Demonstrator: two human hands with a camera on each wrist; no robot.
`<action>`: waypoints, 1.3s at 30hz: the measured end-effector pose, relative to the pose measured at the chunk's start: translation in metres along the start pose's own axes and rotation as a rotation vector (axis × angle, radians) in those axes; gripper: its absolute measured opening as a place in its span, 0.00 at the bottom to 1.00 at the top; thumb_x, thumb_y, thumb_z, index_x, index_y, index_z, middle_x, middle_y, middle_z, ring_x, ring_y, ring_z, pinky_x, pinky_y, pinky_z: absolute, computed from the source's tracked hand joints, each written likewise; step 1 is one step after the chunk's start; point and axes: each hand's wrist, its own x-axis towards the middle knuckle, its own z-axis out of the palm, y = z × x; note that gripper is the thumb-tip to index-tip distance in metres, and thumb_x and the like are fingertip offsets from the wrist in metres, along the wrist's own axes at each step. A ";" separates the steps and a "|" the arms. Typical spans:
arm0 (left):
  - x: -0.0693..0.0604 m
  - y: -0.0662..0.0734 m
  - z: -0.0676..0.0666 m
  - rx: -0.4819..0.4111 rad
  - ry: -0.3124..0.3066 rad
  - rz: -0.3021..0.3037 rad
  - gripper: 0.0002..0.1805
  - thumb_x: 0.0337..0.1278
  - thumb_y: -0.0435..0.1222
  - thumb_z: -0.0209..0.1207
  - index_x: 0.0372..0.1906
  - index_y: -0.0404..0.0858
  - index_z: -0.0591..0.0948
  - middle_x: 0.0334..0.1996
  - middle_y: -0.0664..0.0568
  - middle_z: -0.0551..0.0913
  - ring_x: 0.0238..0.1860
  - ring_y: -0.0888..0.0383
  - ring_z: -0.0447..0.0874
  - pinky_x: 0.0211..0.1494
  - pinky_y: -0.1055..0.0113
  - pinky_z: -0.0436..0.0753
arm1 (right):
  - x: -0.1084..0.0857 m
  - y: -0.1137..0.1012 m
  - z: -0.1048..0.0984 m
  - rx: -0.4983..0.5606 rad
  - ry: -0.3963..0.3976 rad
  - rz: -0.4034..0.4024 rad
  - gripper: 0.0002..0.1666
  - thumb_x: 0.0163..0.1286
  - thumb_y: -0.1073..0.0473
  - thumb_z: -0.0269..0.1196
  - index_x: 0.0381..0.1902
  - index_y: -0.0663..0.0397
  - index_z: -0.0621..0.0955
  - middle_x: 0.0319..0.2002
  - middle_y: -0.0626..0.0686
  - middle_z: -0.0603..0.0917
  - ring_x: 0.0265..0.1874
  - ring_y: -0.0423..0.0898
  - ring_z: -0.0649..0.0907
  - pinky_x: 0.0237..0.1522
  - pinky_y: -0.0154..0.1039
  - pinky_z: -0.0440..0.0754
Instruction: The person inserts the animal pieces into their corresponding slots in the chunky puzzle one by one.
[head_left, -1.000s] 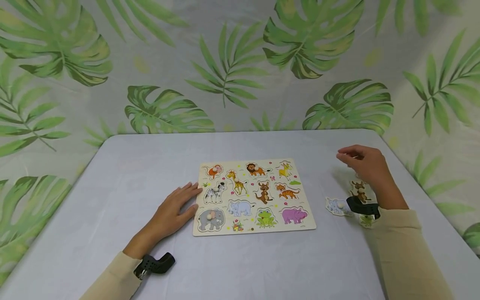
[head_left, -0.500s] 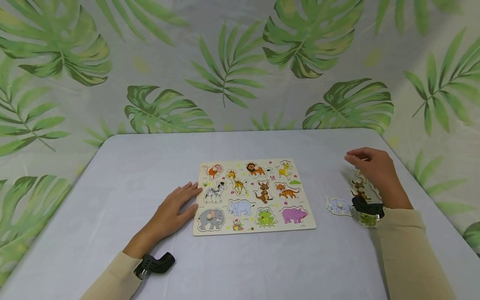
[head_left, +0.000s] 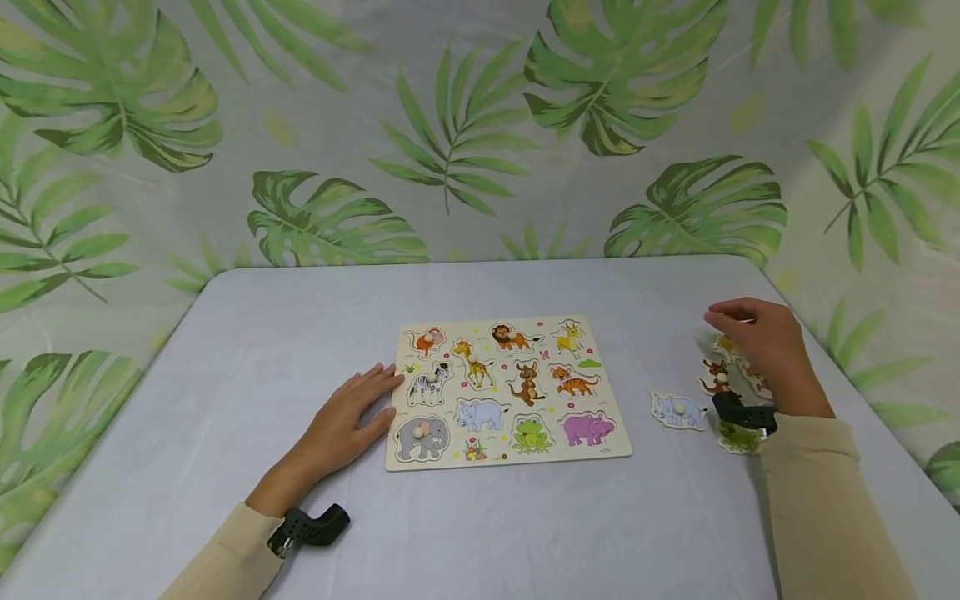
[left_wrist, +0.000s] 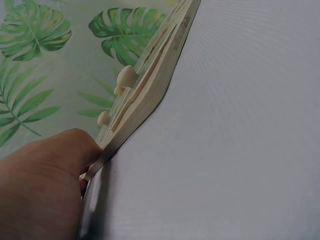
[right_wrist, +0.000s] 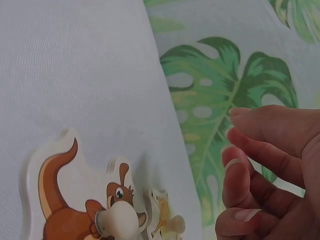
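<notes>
Taking the table's far edge as 12 o'clock and the puzzle board [head_left: 502, 395] as my dial's centre, I have the left hand [head_left: 354, 421] at 9, its fingers extended and touching the board's near-left edge without gripping. The right hand [head_left: 761, 337] hangs between 2 and 3 o'clock, above the loose pieces, fingers loosely bent, and I see nothing between them.

The loose pieces lie on the tablecloth at about 3 o'clock. I count the kangaroo piece [head_left: 717, 377], the rhinoceros piece [head_left: 678, 412] at its 8 o'clock, the frog piece [head_left: 738, 438] near its 5, and an orange-yellow piece [head_left: 726, 346] just past its 12; another is partly hidden by the wrist.

They look like thin, stiff wood to me, so I judge them light and hard to break, though awkward to lift by their low edges. I would pinch the kangaroo's knob [right_wrist: 118, 220] from above with thumb and forefinger; its rounded top may be slick, so I'd go low on it. The board seems rigid, light enough to slide on cloth; I'd steady it by its rim.
</notes>
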 end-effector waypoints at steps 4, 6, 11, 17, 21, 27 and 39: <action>0.000 0.001 0.000 0.000 0.003 0.001 0.27 0.67 0.42 0.55 0.69 0.42 0.70 0.71 0.48 0.64 0.73 0.46 0.56 0.75 0.49 0.52 | 0.001 0.005 -0.001 0.003 -0.010 0.030 0.34 0.70 0.37 0.55 0.57 0.60 0.78 0.52 0.64 0.77 0.43 0.54 0.75 0.31 0.39 0.75; -0.001 0.001 0.000 -0.001 0.003 0.000 0.27 0.67 0.42 0.55 0.69 0.41 0.70 0.71 0.48 0.64 0.73 0.47 0.55 0.75 0.49 0.52 | 0.001 0.007 -0.002 0.008 -0.023 0.054 0.35 0.70 0.36 0.54 0.57 0.61 0.77 0.53 0.64 0.76 0.44 0.56 0.74 0.31 0.40 0.75; 0.000 0.001 -0.001 0.000 -0.006 -0.009 0.27 0.67 0.43 0.55 0.69 0.42 0.70 0.71 0.50 0.64 0.74 0.49 0.54 0.76 0.50 0.51 | 0.000 0.009 -0.004 0.033 -0.050 0.096 0.37 0.70 0.35 0.52 0.59 0.62 0.76 0.56 0.66 0.73 0.49 0.61 0.73 0.34 0.43 0.75; -0.001 0.000 0.000 0.002 -0.009 -0.005 0.27 0.67 0.43 0.55 0.69 0.43 0.70 0.71 0.49 0.64 0.73 0.48 0.55 0.76 0.50 0.52 | -0.003 0.012 -0.006 0.051 -0.066 0.130 0.37 0.71 0.36 0.52 0.59 0.63 0.75 0.57 0.67 0.72 0.51 0.63 0.72 0.36 0.46 0.75; -0.001 0.000 0.000 -0.005 0.000 0.002 0.27 0.67 0.43 0.55 0.69 0.42 0.70 0.71 0.49 0.64 0.73 0.47 0.55 0.76 0.49 0.52 | -0.003 0.015 -0.006 0.048 -0.070 0.131 0.36 0.71 0.37 0.52 0.58 0.64 0.75 0.56 0.67 0.72 0.52 0.64 0.72 0.37 0.46 0.75; 0.000 0.000 0.000 -0.006 -0.003 -0.002 0.27 0.67 0.42 0.56 0.69 0.42 0.70 0.71 0.49 0.64 0.73 0.47 0.55 0.76 0.49 0.51 | 0.000 0.020 -0.007 0.045 -0.080 0.173 0.38 0.70 0.35 0.53 0.59 0.64 0.75 0.57 0.68 0.72 0.53 0.64 0.71 0.39 0.48 0.76; 0.000 0.000 0.001 0.000 0.005 0.004 0.27 0.67 0.42 0.55 0.69 0.42 0.70 0.71 0.49 0.64 0.73 0.47 0.55 0.75 0.49 0.52 | 0.002 0.030 -0.009 0.048 -0.108 0.197 0.39 0.69 0.35 0.53 0.59 0.65 0.75 0.57 0.68 0.73 0.51 0.61 0.73 0.36 0.40 0.76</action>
